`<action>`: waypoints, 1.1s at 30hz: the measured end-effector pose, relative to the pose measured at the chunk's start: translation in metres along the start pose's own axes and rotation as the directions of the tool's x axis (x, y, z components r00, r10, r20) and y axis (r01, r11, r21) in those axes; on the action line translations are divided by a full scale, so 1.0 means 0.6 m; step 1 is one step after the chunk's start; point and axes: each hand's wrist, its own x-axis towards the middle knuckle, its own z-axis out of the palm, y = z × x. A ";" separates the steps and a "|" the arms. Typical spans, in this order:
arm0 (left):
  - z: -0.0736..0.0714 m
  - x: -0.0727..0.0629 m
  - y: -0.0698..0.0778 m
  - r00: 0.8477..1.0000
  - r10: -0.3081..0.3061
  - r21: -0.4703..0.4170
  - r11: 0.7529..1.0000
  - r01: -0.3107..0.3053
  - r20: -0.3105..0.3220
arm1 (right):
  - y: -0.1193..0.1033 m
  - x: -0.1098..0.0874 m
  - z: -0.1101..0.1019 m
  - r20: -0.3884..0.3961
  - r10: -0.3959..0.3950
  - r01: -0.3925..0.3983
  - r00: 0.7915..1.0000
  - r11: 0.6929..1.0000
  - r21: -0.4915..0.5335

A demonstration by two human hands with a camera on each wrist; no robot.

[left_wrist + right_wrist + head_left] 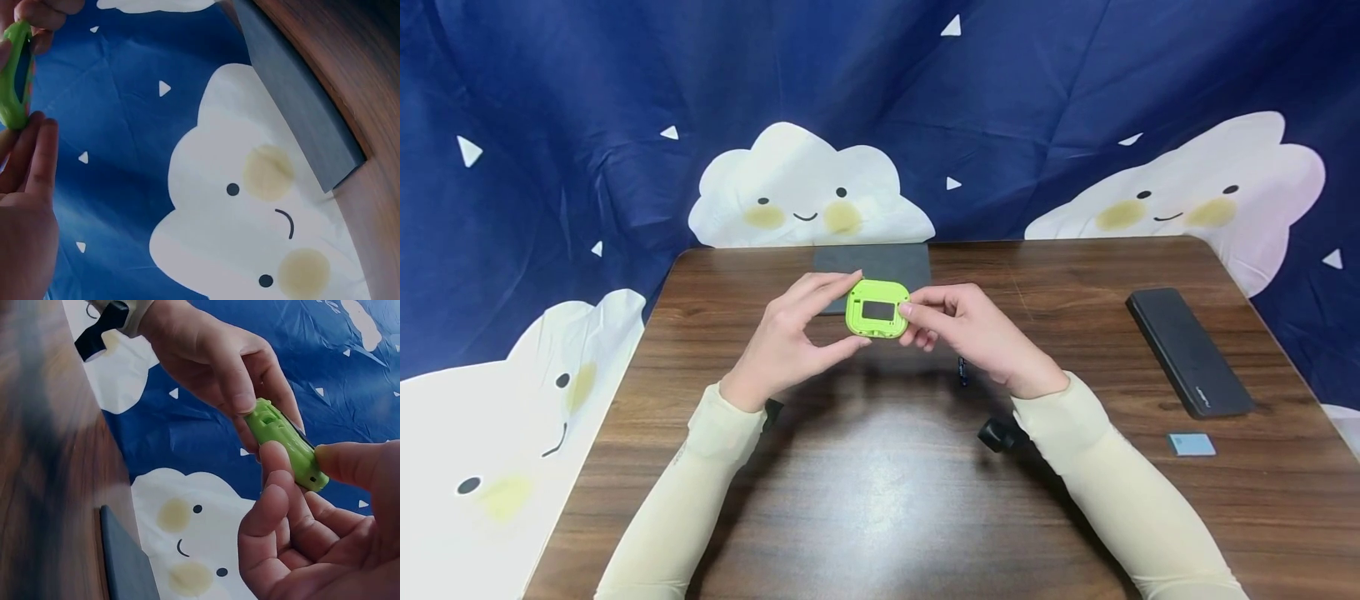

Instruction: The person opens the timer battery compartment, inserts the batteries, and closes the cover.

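A lime-green rounded plastic case [855,323] with a dark rectangular panel [877,311] is held up above the table by both hands. My left hand [786,333] grips its left side, fingers at the top edge and thumb at the bottom. With thumb in front and fingers behind, my right hand [966,325] pinches the right edge. Edge-on in the right wrist view, the green case [284,440] shows a small slot and a hole, between the left hand [219,362] and the right hand [331,544]. The left wrist view shows the green case [12,81] at its left edge.
Behind the hands, a dark grey flat slab [872,260] lies at the table's far edge. On the right are a long black box [1191,350] and a small light-blue box [1191,444]. A slim dark object [962,372] shows below the right hand, its kind unclear.
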 end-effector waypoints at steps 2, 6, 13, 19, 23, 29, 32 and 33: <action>0.000 0.000 0.001 1.000 -0.002 0.007 1.000 0.002 -0.005 | 0.001 0.000 0.002 -0.026 -0.003 0.002 1.000 1.000 -0.022; 0.001 0.001 0.000 0.999 -0.024 -0.009 1.000 0.024 -0.026 | 0.002 -0.001 0.007 -0.114 -0.095 0.075 0.989 0.983 -0.170; 0.002 0.000 0.002 0.985 -0.159 -0.141 0.979 0.149 -0.064 | 0.010 -0.001 0.009 -0.101 -0.409 0.344 0.907 0.858 -0.380; 0.005 0.002 0.007 0.972 -0.232 -0.223 0.950 0.220 -0.032 | 0.011 0.000 0.010 -0.118 -0.420 0.364 0.900 0.872 -0.328; 0.007 0.003 0.009 0.969 -0.248 -0.240 0.942 0.236 -0.022 | 0.009 0.000 0.010 -0.126 -0.406 0.352 0.905 0.882 -0.313; 0.007 0.002 0.011 0.967 -0.254 -0.258 0.935 0.243 -0.011 | 0.009 -0.001 0.010 -0.124 -0.408 0.353 0.905 0.880 -0.319; 0.005 0.001 0.011 0.966 -0.259 -0.260 0.933 0.248 -0.007 | 0.011 -0.001 0.011 -0.126 -0.405 0.349 0.906 0.881 -0.320; 0.004 0.001 0.011 0.965 -0.261 -0.266 0.931 0.249 -0.009 | 0.011 0.000 0.011 -0.128 -0.401 0.347 0.907 0.883 -0.316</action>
